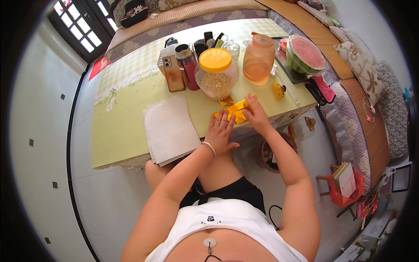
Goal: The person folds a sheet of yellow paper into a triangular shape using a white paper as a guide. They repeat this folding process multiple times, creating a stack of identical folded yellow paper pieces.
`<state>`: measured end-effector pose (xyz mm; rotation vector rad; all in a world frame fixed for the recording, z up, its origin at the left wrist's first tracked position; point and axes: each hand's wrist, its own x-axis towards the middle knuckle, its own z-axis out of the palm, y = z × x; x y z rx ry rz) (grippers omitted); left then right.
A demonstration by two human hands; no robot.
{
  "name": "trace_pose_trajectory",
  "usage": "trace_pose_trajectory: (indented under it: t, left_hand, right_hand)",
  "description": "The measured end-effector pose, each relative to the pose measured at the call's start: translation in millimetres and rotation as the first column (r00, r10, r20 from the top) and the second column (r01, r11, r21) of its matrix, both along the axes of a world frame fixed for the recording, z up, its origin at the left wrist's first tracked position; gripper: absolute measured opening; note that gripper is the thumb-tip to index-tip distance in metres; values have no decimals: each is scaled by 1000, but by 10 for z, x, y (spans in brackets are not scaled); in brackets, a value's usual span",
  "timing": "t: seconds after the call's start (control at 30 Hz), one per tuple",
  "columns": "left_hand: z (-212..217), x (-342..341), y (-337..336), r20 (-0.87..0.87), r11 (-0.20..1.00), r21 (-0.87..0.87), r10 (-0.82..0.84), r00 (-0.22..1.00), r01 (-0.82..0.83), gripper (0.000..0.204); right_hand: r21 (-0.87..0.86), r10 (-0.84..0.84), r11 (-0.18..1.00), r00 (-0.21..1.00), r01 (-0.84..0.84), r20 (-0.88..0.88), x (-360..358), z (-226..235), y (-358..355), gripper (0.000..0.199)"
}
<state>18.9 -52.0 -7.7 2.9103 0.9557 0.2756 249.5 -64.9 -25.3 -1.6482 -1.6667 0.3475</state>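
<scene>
A sheet of shiny gold foil paper (237,107), with a folded strip along its upper side, lies near the table's front edge. My left hand (220,133) rests over its left end, fingers stretched out and apart, thumb pointing right. At the right end my right hand (257,115) bends its fingers and thumb around the strip; part of the foil is hidden beneath them. A smaller folded gold piece (226,101) lies just beyond, by the jar. Farther right sits another folded gold piece (278,91) with a dark end.
White paper sheets (168,126) lie left of my hands. Behind stand a yellow-lidded jar (217,76), a pink flask (188,70), a phone (173,74) and an orange-tinted jar (259,61). Wrapped cut watermelon (305,54) is at the right. A bin (267,155) stands below the table edge.
</scene>
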Motion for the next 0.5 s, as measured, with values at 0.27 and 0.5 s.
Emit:
trace_pose_trajectory:
  t: [0.27,0.5]
  left_hand:
    - [-5,-13,3,-63,999,-25,22,998,-24,112]
    - [-12,-27,8,-29,1000,5,8,1000,-8,111]
  right_hand:
    - [-459,-484,858,661,229,-573,280,353,419,39]
    - [-433,-398,896,613,100,-683,239,340,662,30]
